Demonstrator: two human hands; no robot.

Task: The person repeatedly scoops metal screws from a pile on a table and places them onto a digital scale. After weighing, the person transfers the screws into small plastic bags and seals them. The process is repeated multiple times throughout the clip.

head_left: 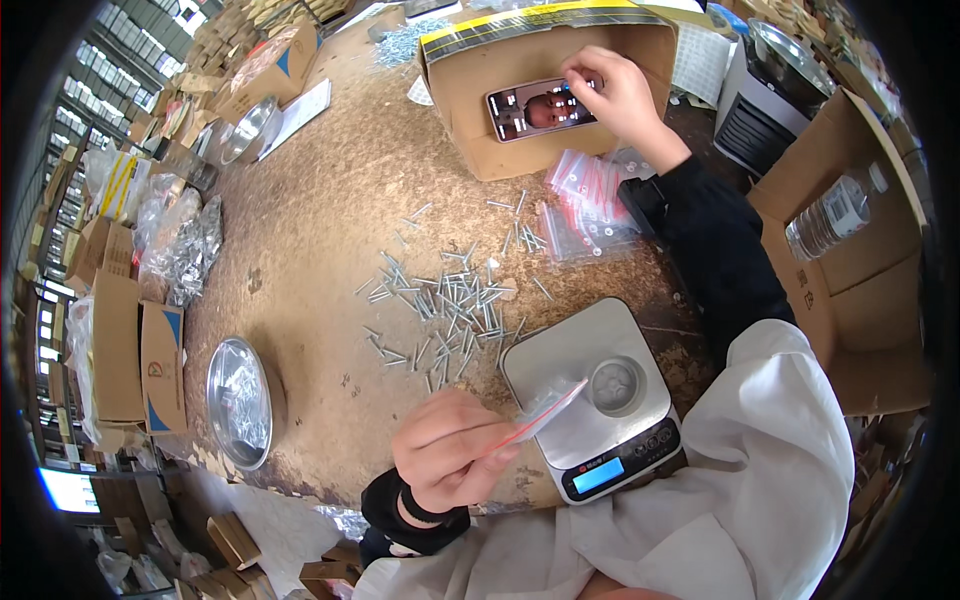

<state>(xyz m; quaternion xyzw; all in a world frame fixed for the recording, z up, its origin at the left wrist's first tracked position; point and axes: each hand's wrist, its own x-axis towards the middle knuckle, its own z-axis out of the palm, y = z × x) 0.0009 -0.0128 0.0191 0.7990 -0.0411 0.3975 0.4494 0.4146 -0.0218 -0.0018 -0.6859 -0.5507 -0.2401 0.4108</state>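
My left hand (452,450) is closed on a small clear zip bag (552,408) with a red strip, gripped by its edge above the digital scale (548,442). A small round cup (617,386) sits on the scale's plate. My right hand (622,95) reaches forward, fingers curled, a fingertip at the right end of a phone (510,115). The phone lies on its side inside an open cardboard box (475,150), screen lit. Between my hands and the box lies a loose pile of metal screws or nails (455,310).
More red-striped zip bags (590,205) lie beside my right forearm. A metal bowl (272,410) stands at the left edge. A cardboard box with a plastic bottle (830,218) is on the right. Farther back are another bowl (252,130) and a bluish screw heap (408,42).
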